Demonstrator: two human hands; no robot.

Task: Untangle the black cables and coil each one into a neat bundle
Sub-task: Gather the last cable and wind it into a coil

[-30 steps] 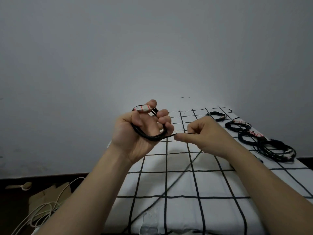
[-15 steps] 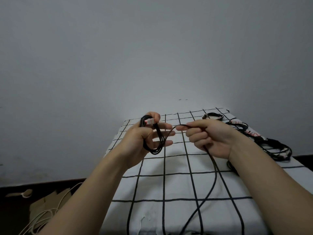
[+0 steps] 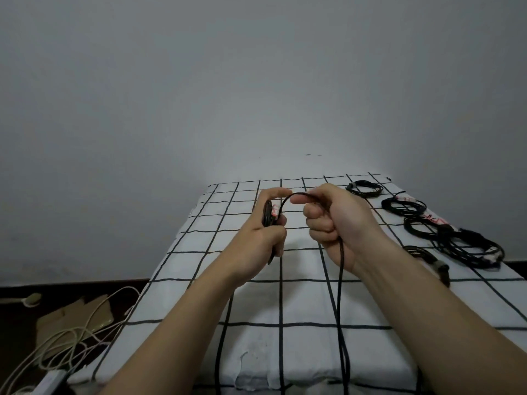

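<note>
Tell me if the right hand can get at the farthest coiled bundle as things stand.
Likely not yet: the right hand grips the loose cable, though nothing blocks the bundle.

Coiled bundles [image 3: 405, 208] line the right edge of the checked cloth [image 3: 194, 242] and block that side. A slack black cable [image 3: 340, 280] hangs down the frame's middle. Open cloth lies left of centre, and white cords [image 3: 71, 334] clutter the floor at lower left.

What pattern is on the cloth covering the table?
The cloth is white with a black grid; the head view shows it.
</note>
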